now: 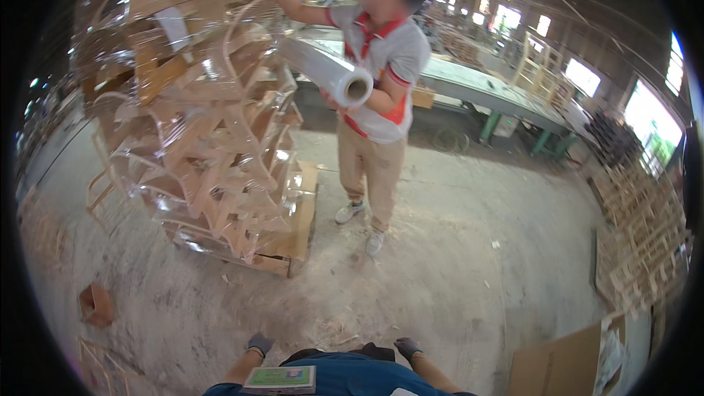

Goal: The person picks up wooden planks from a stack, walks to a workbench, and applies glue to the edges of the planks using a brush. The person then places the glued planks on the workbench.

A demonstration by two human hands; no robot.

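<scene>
My left hand (260, 343), in a dark grey glove, hangs low beside my body with its fingers loosely apart and nothing visible in it. On the other side my right hand (405, 349), gloved the same way, also hangs loose with nothing visible in it. Both are well apart from the tall stack of curved wooden parts (198, 139), wrapped in clear stretch film, ahead on the left. Beside that stack stands a co-worker (389, 51), one arm raised to its top, the other holding a large roll of stretch film (326, 71).
Beneath the stack lies a wooden pallet (275, 265). A long green-legged table (477, 84) runs behind the co-worker. Stacked wooden frames (638, 235) stand at the right, with a cardboard box (561, 359) nearer. A hollow brown block (97, 305) lies on the concrete floor (447, 271).
</scene>
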